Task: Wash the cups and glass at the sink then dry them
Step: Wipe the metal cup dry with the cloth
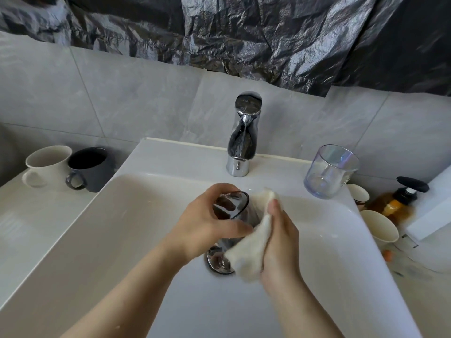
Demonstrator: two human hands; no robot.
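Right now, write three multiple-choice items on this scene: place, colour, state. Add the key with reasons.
1. Where does the clear tumbler stand? A) on the sink's right rim B) on the left counter C) on the floor
2. What colour is the mug beside the white cup? A) red B) dark grey C) yellow
3. What is the right hand doing? A) hanging idle B) lying flat C) gripping a cloth
Key: 1 A, it stands on that rim; 2 B, dark grey body; 3 C, fingers curl round the cloth on the smoky glass the left hand holds.
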